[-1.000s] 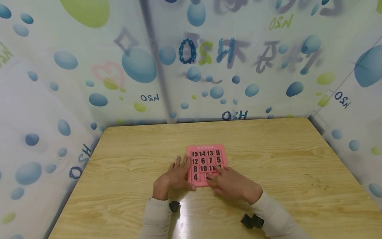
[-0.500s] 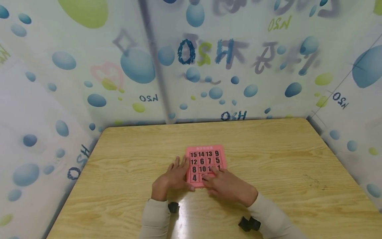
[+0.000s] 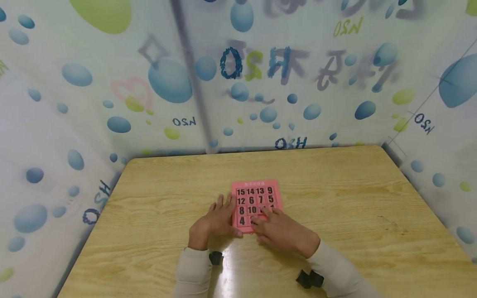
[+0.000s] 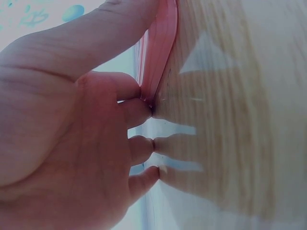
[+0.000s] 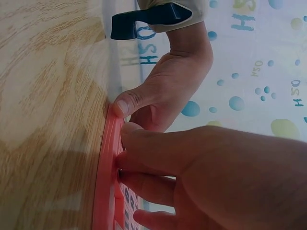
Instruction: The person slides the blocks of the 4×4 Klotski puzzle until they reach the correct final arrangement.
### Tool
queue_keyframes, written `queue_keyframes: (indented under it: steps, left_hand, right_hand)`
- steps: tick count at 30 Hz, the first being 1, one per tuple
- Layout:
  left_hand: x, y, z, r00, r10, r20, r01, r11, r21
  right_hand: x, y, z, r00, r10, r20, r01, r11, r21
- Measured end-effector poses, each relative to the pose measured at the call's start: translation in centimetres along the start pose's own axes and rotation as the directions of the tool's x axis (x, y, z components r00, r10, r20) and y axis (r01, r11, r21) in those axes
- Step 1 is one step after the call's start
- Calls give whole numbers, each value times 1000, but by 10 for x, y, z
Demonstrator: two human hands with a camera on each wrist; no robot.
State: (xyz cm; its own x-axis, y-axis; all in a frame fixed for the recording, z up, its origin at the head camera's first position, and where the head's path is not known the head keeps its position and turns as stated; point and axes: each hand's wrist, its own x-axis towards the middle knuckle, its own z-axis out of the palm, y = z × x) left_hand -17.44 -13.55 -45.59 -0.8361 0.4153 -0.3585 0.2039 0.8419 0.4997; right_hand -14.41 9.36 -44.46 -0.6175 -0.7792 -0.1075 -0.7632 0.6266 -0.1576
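Note:
A pink number sliding puzzle (image 3: 267, 183) lies flat on the wooden table, its black-numbered tiles facing up. My left hand (image 3: 215, 221) is along its left side, fingers spread. In the left wrist view several fingertips touch the tabletop, and the thumb runs beside the puzzle's pink edge (image 4: 160, 45). The left thumb (image 5: 123, 107) rests at the near corner in the right wrist view. Over the lower right of the puzzle, my right hand (image 3: 287, 232) presses its fingertips on the tiles. It hides most of the bottom row beyond the 4 tile (image 3: 242, 221) and covers the 11.
The light wood table (image 3: 335, 178) spreads around the puzzle on every side. Behind it stands a wall (image 3: 316, 128) covered with blue and green drops and lettering. A black wrist device (image 3: 310, 279) sits by the right sleeve, and another (image 3: 215, 258) by the left.
My right hand has shifted slightly left, sliding a bottom-row tile left against the 4; the gap between them has closed. The left hand stays at the puzzle's side.

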Motion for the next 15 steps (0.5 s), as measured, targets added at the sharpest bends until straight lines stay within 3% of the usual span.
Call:
queue_keyframes:
  steps: [15]
  left_hand:
    - [0, 0, -1, 1000, 12, 9, -12, 1000, 8]
  right_hand:
    - [-16, 15, -16, 997, 72, 4, -72, 992, 105]
